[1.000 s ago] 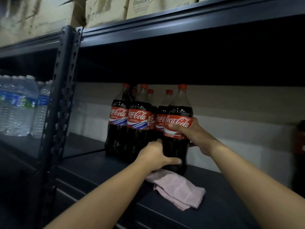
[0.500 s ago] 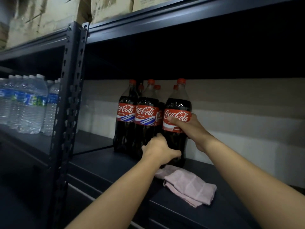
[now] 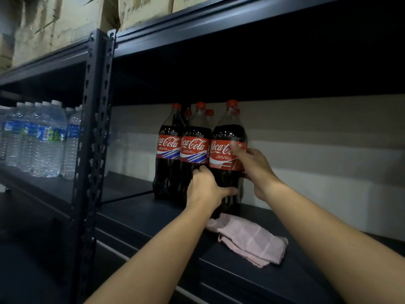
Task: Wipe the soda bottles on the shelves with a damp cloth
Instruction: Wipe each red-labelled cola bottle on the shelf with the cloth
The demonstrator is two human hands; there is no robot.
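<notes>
Clear glossy plastic soda bottles (image 3: pixel 228 154) with smooth red paper-like labels and red plastic caps stand at the centre of the frame on a dark, matt painted metal shelf (image 3: pixel 135 211). A soft pale pink woven cloth (image 3: pixel 249 240) with a faint grid texture lies crumpled at lower centre. At left are ribbed clear plastic water bottles (image 3: pixel 43 139) beside a perforated matt metal post (image 3: pixel 94 128), with rough brown cardboard boxes (image 3: pixel 65 25) at upper left.

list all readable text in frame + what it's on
"Coca-Cola": red label of the held soda bottle, partly covered by the right hand; left hand grips lower down.
"Coca-Cola", first letter cut off: two neighbouring bottles.
Small white lines under each logo: blurred.
Water bottles, cardboard boxes: print unreadable.
</notes>
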